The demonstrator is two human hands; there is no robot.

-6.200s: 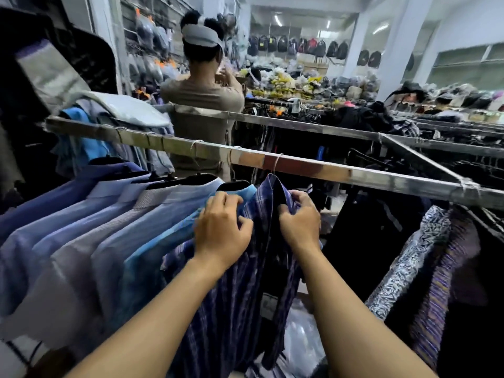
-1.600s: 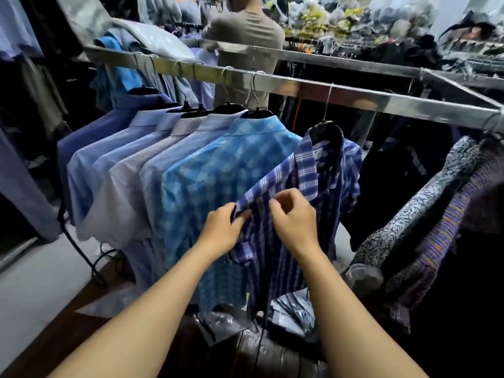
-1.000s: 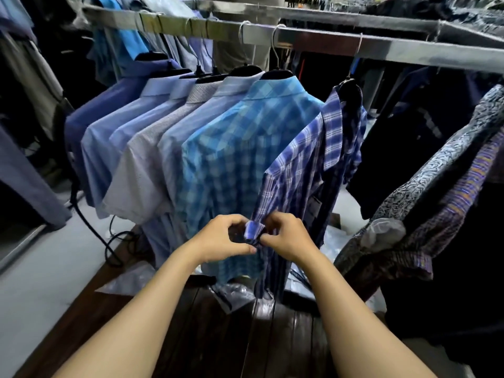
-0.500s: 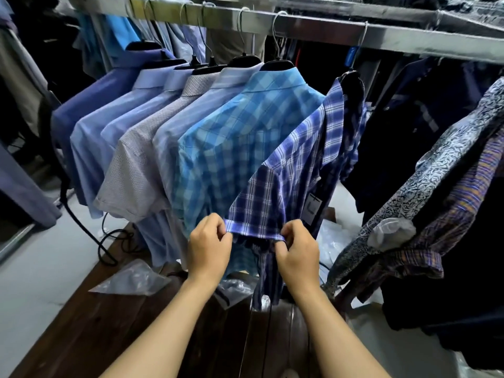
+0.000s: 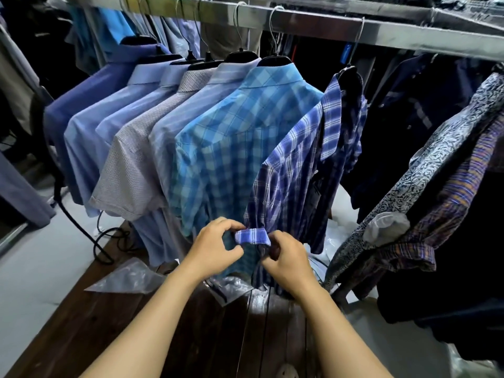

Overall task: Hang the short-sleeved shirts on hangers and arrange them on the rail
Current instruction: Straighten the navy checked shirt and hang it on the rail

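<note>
Pinching from both sides, your hands meet on one sleeve. Your left hand [image 5: 215, 248] has thumb and fingers curled round the turned-up blue-and-white plaid sleeve cuff [image 5: 253, 236] from 9 o'clock. Your right hand [image 5: 286, 264] holds the same cuff and the cloth just under it from 3 o'clock.

Below your forearms, at 6 o'clock, lie dark wooden boards [image 5: 191, 331]. A crumpled clear plastic bag [image 5: 125, 276] sits on them at 8 o'clock.

The cuff belongs to the dark blue plaid short-sleeved shirt [image 5: 294, 170], which rises toward 12 o'clock. It hangs on a black plastic hanger [image 5: 350, 75], whose wire hook is over the flat silver metal rail [image 5: 327, 25].

Touching it at 11 o'clock is a light blue checked short-sleeved shirt [image 5: 240, 137]. Beyond that, toward 10 o'clock, runs a packed row of pale blue and grey shirts [image 5: 122, 137], each on a black hanger.

At 2 to 3 o'clock, patterned dark shirts [image 5: 436, 165] hang apart from yours.
</note>
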